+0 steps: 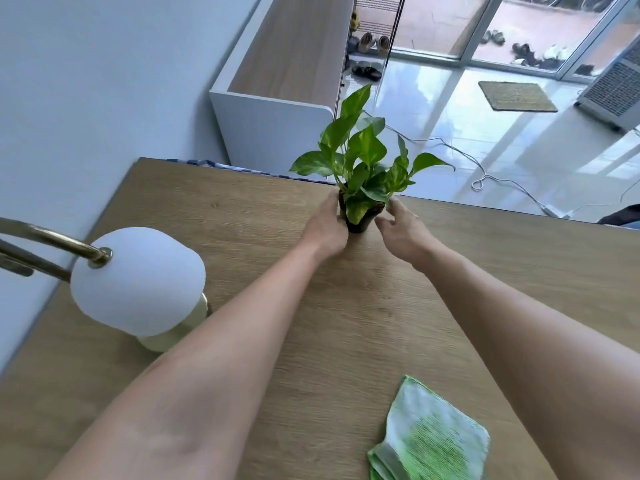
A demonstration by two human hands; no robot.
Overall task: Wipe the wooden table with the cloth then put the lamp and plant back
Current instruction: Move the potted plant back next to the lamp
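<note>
the plant (363, 157) stands in a small dark pot (360, 221) on the wooden bench (346, 306), close to the far edge, about in the middle. it stands upright. its leaves are green with some yellow marks.

both arms reach out over the bench to the pot. the left hand (325, 230) is pressed on the left side of the pot, with its fingers around it, so it is grasping the pot. the right hand (401, 230) is just beside the right side of the pot. its fingers are bent and spread loose. its tips are very near the rim and the leaves, but i cannot tell if they touch, so it looks released.

the lamp (138, 282) is on the bench at the left, nearer than the plant and well apart from it. it has a round white shade and a pale base under it. a gold curved arm (52, 240) goes from the shade off to the left edge of the view.

the cloth (429, 438) lies flat on the bench at the near right, between the two arms. it is folded, green and white.

past the far edge of the bench is a shiny white floor (450, 133) with a thin cord (485, 174) on it and a brown mat (516, 97) farther off.
</note>
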